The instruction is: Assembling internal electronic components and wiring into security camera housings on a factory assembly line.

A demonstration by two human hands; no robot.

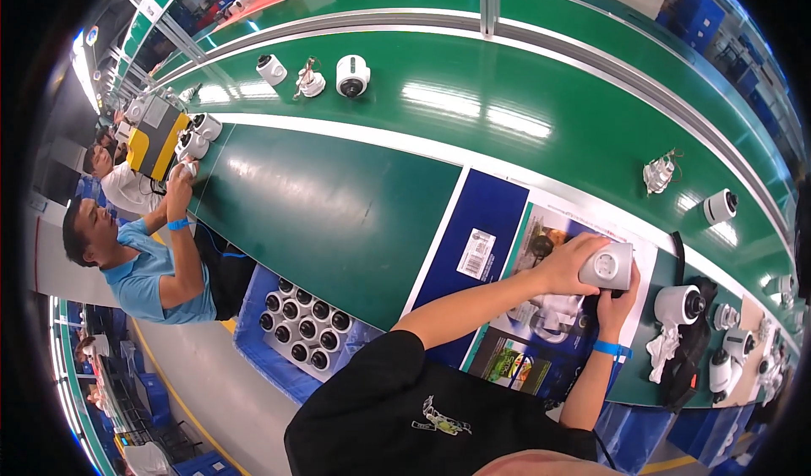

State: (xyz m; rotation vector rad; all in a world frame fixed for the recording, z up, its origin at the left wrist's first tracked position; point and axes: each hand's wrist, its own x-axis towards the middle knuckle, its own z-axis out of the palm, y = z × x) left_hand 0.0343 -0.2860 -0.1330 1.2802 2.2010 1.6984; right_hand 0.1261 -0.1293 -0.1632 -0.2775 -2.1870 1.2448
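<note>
Both of my hands hold one white security camera [606, 266] above a printed sheet on the bench. Its round, recessed face is turned toward me. My left hand [568, 265] grips the near-left side, fingers curled over the top edge. From below, my right hand [617, 307] supports the housing, its fingers partly hidden behind it. A blue band [612, 350] circles my right wrist. Under the hands lies the printed sheet [524, 366] with coloured pictures. To the right, another white camera [676, 305] with a black lens rests beside a crumpled white cloth [663, 351].
Several white cameras stand on the green conveyor belt [439, 70] ahead, and more crowd the far right. A blue crate [258, 315] of cameras sits lower left. A co-worker in a light blue shirt [173, 273] works at the left, beside a yellow box [156, 146].
</note>
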